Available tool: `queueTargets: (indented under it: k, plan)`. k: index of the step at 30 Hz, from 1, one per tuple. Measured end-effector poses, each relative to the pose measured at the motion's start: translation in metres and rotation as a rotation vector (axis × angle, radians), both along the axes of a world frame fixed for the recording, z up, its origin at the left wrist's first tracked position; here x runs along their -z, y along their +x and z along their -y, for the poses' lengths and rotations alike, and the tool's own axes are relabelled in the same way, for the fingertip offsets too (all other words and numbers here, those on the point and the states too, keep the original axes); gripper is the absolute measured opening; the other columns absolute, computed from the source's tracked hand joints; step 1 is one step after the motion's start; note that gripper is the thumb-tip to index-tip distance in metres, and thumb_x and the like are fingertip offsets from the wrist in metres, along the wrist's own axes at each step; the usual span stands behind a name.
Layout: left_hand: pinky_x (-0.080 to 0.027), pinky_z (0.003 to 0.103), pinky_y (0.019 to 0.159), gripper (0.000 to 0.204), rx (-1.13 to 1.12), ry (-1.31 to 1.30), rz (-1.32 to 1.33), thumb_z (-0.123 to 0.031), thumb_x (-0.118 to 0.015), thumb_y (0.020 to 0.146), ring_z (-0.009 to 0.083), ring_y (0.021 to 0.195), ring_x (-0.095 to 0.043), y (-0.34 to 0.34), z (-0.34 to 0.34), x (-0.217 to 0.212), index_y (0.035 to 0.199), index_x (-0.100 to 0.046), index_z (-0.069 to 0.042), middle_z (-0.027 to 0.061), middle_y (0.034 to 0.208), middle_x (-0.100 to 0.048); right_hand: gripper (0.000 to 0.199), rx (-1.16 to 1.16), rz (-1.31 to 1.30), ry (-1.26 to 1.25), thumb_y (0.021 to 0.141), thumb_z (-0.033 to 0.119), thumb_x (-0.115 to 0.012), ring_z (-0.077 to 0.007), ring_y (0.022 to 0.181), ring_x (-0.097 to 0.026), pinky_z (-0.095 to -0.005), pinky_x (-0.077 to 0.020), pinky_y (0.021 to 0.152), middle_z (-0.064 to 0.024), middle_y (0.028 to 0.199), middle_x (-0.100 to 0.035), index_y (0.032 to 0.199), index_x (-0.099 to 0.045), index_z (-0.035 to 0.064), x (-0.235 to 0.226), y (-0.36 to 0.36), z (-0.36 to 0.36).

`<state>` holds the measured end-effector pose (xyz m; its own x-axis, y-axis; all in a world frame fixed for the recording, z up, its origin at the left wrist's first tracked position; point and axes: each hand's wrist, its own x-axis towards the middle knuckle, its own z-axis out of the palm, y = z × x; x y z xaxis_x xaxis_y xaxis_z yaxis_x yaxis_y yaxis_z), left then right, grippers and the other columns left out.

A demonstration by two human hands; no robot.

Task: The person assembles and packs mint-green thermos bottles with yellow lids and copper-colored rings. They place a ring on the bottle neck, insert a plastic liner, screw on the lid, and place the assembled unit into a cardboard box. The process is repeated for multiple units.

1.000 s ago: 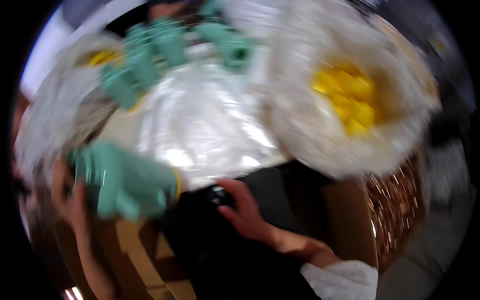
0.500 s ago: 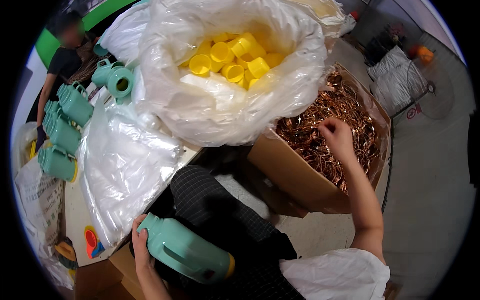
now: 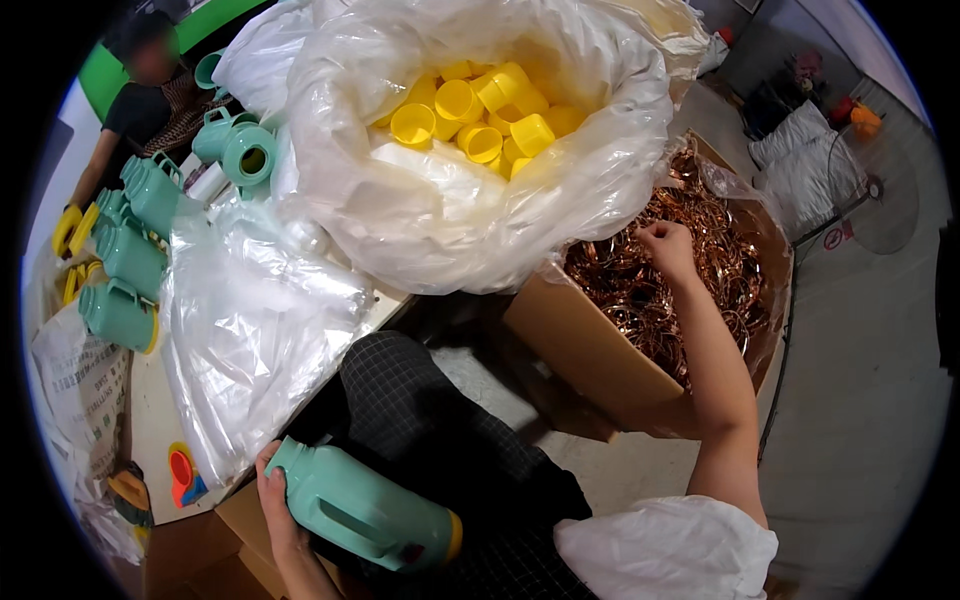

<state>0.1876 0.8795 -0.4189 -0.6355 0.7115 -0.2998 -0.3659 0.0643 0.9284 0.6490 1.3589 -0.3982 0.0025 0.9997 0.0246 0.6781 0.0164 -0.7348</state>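
Note:
A mint-green jug (image 3: pixel 365 510) with a side handle and a yellow base lies tilted across my lap. My left hand (image 3: pixel 272 492) is closed round its neck end. Over an open cardboard box full of thin, shiny copper-coloured rings (image 3: pixel 715 250), my right hand (image 3: pixel 668 248) hangs with thumb and fingers pinched together. Whatever sits between those fingertips is too small to make out against the rings.
A big clear plastic bag (image 3: pixel 470 235) of yellow cups (image 3: pixel 480 143) stands ahead. Several more green jugs (image 3: pixel 130 255) line the table's left side, beside flat plastic sheeting (image 3: pixel 255 330) and an orange-red funnel-like piece (image 3: pixel 181 468). A co-worker (image 3: pixel 150 110) is at far left.
My right hand has shifted slightly up and left over the rings, fingers still pinched. The jug stays in my left hand. The co-worker's hand now is at yellow pieces beside the jugs.

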Motion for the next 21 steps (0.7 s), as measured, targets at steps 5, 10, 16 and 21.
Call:
queueTargets:
  k: [5, 10, 16, 21]
  plan:
    - [-0.046, 0.039, 0.103, 0.073, 0.007, 0.012, -0.005, -0.049, -0.062, 0.094, 0.0276, 0.118, -0.056, 0.002, -0.001, 0.007, 0.145, -0.04, -0.001, 0.0161, 0.13, -0.055, 0.017, -0.132, -0.134, 0.277, 0.097, 0.017, -0.063, -0.0066, 0.061, -0.052, -0.0258, -0.0409, 0.054, 0.0006, 0.074, -0.062, 0.089, -0.064, 0.0019, -0.042, 0.0, 0.041]
    - [-0.042, 0.039, 0.108, 0.065, 0.085, 0.135, 0.039, -0.044, -0.052, 0.101, 0.0258, 0.126, -0.052, -0.004, -0.015, 0.034, 0.148, -0.038, -0.002, 0.0149, 0.138, -0.053, 0.018, -0.27, -0.969, -0.039, 0.105, 0.018, -0.053, -0.0064, 0.05, -0.043, -0.0198, -0.0343, 0.045, 0.0001, 0.064, -0.051, 0.112, -0.06, 0.0022, -0.042, -0.148, 0.149]
    - [-0.038, 0.039, 0.111, 0.078, 0.092, 0.207, 0.024, -0.056, -0.044, 0.103, 0.0259, 0.131, -0.047, 0.008, -0.018, -0.02, 0.156, -0.018, -0.005, 0.0169, 0.144, -0.047, 0.02, -0.867, -0.876, -0.974, 0.1, 0.017, -0.059, -0.0049, 0.056, -0.046, -0.0206, -0.0374, 0.051, 0.0021, 0.067, -0.056, 0.106, -0.068, 0.0, 0.011, -0.36, 0.269]
    - [-0.037, 0.036, 0.11, 0.057, 0.035, 0.218, -0.074, -0.028, -0.057, 0.101, 0.0222, 0.131, -0.047, 0.012, 0.004, -0.01, 0.149, -0.037, -0.007, 0.0127, 0.14, -0.051, 0.021, -1.087, -0.544, -0.68, 0.099, 0.011, -0.051, -0.0077, 0.077, -0.058, -0.0223, -0.0466, 0.07, -0.0044, 0.086, -0.067, 0.101, -0.068, -0.0023, 0.025, -0.369, 0.298]
